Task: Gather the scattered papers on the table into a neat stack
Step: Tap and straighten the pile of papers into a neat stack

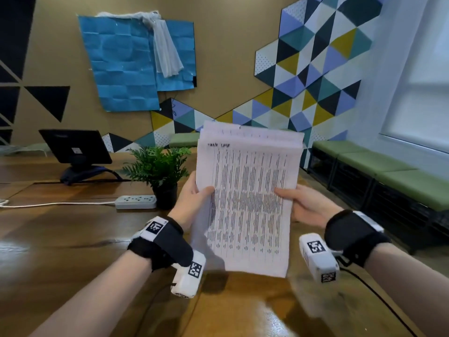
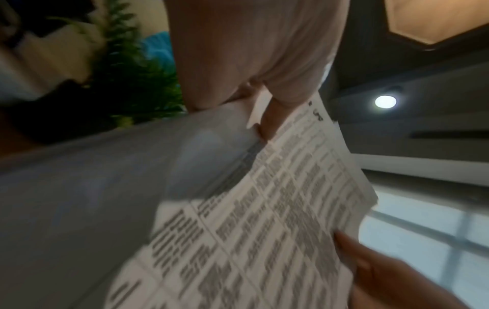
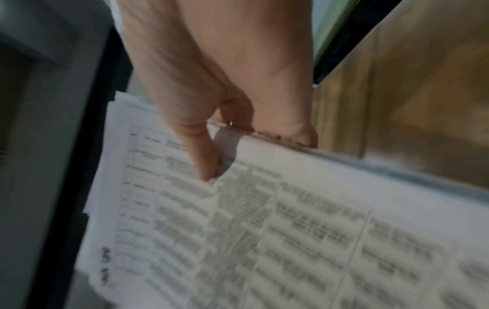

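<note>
Holding a sheaf of printed papers upright above the wooden table, the left hand and right hand each pinch a side edge, thumb in front and fingers behind. Top edges sit staggered, not yet flush. Probable risks: a loosened pinch would let inner sheets slide out; squaring against the table too hard could buckle the lower edge.

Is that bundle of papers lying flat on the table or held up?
Held up: the papers stand nearly upright, gripped at their sides by the left hand and right hand; top edges are uneven.
</note>
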Action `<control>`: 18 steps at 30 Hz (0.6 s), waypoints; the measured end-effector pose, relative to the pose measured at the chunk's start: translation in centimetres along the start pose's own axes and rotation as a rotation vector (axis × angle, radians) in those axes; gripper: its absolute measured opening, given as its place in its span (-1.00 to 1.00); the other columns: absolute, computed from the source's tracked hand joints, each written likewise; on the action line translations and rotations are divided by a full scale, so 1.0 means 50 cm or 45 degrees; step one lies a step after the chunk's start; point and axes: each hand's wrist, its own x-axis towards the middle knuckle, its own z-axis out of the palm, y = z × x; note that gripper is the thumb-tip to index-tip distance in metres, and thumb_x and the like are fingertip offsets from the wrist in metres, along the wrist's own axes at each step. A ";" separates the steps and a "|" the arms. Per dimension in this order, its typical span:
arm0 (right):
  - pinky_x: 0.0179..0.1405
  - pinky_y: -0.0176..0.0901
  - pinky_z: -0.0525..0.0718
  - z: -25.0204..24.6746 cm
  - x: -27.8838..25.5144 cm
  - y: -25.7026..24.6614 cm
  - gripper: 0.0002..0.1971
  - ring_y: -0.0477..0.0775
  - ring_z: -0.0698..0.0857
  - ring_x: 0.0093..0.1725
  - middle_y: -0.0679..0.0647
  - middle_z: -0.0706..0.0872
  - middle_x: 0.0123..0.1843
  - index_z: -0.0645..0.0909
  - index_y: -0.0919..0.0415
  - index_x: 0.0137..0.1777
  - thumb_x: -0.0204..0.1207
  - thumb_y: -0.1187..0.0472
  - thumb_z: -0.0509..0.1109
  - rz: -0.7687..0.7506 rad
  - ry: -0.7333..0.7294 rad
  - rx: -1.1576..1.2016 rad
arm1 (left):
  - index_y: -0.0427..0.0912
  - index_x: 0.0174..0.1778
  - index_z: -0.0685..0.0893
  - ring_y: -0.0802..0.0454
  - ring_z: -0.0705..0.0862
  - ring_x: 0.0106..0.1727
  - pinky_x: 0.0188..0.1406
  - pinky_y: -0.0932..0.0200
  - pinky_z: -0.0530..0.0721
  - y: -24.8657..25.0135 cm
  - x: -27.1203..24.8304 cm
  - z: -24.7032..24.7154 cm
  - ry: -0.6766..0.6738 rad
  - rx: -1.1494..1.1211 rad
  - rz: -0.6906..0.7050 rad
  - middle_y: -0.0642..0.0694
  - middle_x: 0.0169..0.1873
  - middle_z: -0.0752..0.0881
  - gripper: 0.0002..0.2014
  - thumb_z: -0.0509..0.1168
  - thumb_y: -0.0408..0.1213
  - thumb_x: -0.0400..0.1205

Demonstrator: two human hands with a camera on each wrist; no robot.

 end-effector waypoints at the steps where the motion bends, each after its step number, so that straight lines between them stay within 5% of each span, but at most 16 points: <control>1: 0.27 0.26 0.63 0.011 0.000 -0.020 -0.57 0.25 0.73 0.25 0.21 0.76 0.26 0.52 0.22 0.43 0.55 0.40 0.28 -0.080 0.001 0.059 | -0.16 0.50 0.35 0.02 0.58 0.33 0.38 0.07 0.50 0.014 0.000 0.007 0.055 0.050 0.084 -0.04 0.31 0.60 -0.55 0.16 -0.50 0.69; 5: -0.05 -0.01 0.82 0.056 -0.011 -0.051 -0.71 0.06 0.84 0.02 0.12 0.83 0.08 0.62 0.23 0.28 0.60 0.39 0.24 -0.364 0.072 0.028 | 0.03 0.30 0.26 0.14 0.63 0.14 0.25 0.15 0.55 0.032 -0.019 0.037 0.213 0.212 0.374 0.20 0.08 0.61 -0.69 0.12 -0.40 0.72; 8: 0.01 -0.01 0.80 0.070 -0.016 -0.025 -0.70 0.07 0.82 0.08 0.10 0.84 0.11 0.62 0.15 0.28 0.57 0.34 0.31 -0.419 0.028 0.020 | 0.07 0.35 0.20 -0.01 0.63 0.27 0.29 0.02 0.61 0.005 -0.036 0.053 0.210 0.301 0.438 -0.05 0.24 0.59 -0.60 0.13 -0.38 0.68; 11: 0.06 0.03 0.79 0.072 -0.013 -0.002 -0.66 0.09 0.81 0.09 0.14 0.82 0.15 0.58 0.17 0.31 0.52 0.31 0.38 -0.434 0.079 0.013 | 0.25 0.35 0.16 -0.03 0.58 0.34 0.36 -0.03 0.60 -0.020 -0.040 0.047 0.201 0.302 0.413 -0.09 0.34 0.51 -0.49 0.21 -0.31 0.63; 15: 0.28 0.21 0.65 0.073 -0.002 0.003 -0.62 0.17 0.75 0.20 0.19 0.73 0.27 0.50 0.24 0.37 0.56 0.27 0.36 -0.495 0.278 -0.092 | 0.03 0.42 0.21 0.11 0.62 0.15 0.07 0.31 0.60 -0.021 -0.030 0.030 0.201 0.263 0.341 0.03 0.21 0.57 -0.54 0.23 -0.31 0.67; 18: 0.25 0.14 0.67 0.087 -0.004 0.002 -0.82 0.09 0.75 0.11 0.08 0.76 0.13 0.61 0.07 0.12 0.65 0.29 0.22 -0.598 0.327 -0.208 | -0.08 0.35 0.28 -0.03 0.65 0.15 0.20 -0.03 0.64 -0.015 -0.029 0.031 0.262 0.350 0.344 0.02 0.10 0.62 -0.72 0.10 -0.31 0.73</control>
